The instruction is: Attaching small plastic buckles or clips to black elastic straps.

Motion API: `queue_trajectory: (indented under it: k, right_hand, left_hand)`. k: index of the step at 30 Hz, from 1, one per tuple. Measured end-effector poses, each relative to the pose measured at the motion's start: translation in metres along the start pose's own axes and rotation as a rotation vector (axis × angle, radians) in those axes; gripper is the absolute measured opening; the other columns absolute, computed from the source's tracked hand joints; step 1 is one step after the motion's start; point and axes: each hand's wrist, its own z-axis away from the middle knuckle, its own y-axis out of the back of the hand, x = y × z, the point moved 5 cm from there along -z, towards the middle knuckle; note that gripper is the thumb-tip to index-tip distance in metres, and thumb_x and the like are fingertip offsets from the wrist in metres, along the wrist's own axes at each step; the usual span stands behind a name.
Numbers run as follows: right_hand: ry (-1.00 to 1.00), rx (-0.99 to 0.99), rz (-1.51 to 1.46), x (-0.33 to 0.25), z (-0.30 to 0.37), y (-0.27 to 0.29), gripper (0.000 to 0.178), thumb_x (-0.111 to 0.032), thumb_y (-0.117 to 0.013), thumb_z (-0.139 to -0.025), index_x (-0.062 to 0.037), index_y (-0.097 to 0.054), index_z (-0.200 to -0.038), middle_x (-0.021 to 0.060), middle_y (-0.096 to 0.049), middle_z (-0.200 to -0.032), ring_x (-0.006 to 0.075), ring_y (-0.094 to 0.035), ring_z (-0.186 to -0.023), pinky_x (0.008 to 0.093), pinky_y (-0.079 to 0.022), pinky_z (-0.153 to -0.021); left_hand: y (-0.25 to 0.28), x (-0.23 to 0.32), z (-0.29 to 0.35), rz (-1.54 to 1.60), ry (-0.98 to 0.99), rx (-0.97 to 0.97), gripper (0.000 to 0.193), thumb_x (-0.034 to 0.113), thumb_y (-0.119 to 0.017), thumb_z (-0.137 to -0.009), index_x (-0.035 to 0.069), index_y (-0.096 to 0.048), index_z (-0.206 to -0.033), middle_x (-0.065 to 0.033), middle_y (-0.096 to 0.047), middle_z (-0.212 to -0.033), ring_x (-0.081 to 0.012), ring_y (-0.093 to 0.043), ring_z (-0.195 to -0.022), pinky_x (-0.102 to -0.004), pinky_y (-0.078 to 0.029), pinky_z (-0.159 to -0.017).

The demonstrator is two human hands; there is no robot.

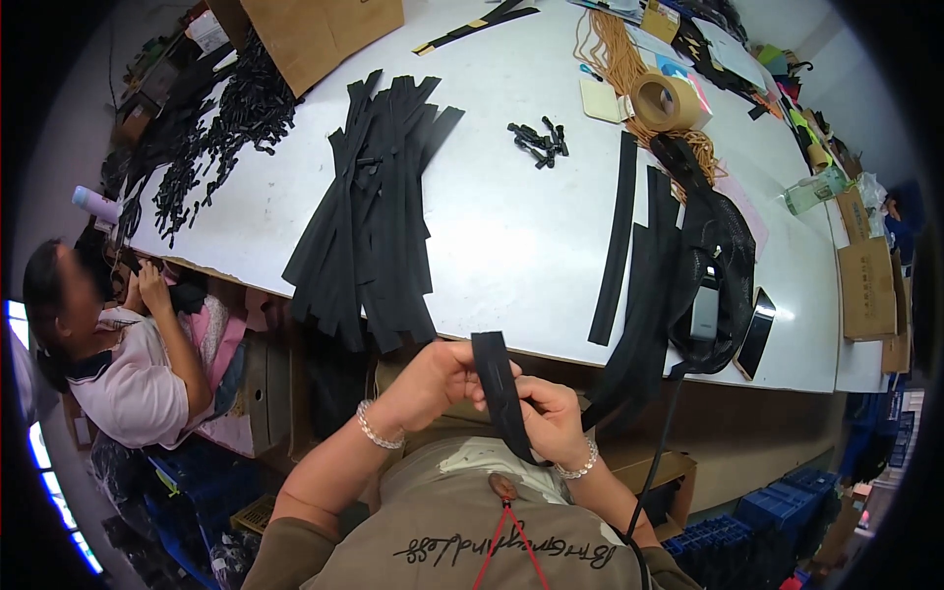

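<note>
Right grip [554, 418]: pinching the black strip [500, 388] from its right
Left grip [440, 379]: pinching it from the left, so neither is nearer
Long axis: near to far, far end leaning left
Bench [511, 265]: edge just beyond both grips; open room between strip pile [379, 216], left, and loose strips [615, 236], right
Farther: small black parts [539, 141]
</note>
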Motion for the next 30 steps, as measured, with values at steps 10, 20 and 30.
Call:
queue_trajectory:
  k: [10, 20, 30]
  right_hand:
    - [-0.063, 0.064, -0.162, 0.014, 0.010, -0.002, 0.013, -0.005, -0.050, -0.090, 0.0025, -0.061, -0.094, -0.0017, -0.059, -0.080, 0.0029, -0.050, -0.068, 0.0171, -0.041, -0.059]
    - [0.082, 0.093, 0.019, -0.003, -0.006, -0.005, 0.011, 0.002, -0.052, -0.086, 0.0031, -0.061, -0.093, 0.0021, -0.059, -0.076, 0.0055, -0.052, -0.068, 0.0186, -0.042, -0.060]
    - [0.086, 0.139, 0.012, -0.001, -0.020, -0.016, 0.010, -0.001, -0.053, -0.087, 0.0030, -0.061, -0.092, 0.0014, -0.059, -0.075, 0.0063, -0.054, -0.067, 0.0190, -0.044, -0.061]
  left_hand:
    - [-0.009, 0.004, 0.012, -0.422, -0.221, 0.214, 0.015, 0.006, -0.059, -0.086, -0.003, -0.066, -0.095, -0.0060, -0.065, -0.086, -0.0097, -0.061, -0.078, -0.0224, -0.051, -0.070]
    - [0.004, 0.023, 0.001, -0.378, -0.310, 0.306, 0.021, 0.014, -0.056, -0.089, -0.005, -0.066, -0.091, -0.0042, -0.065, -0.075, -0.0062, -0.059, -0.067, -0.0201, -0.049, -0.062]
    - [0.020, 0.047, -0.010, -0.216, -0.322, 0.314, 0.025, 0.019, -0.055, -0.090, -0.003, -0.062, -0.101, -0.0009, -0.062, -0.074, -0.0035, -0.055, -0.061, -0.0166, -0.044, -0.052]
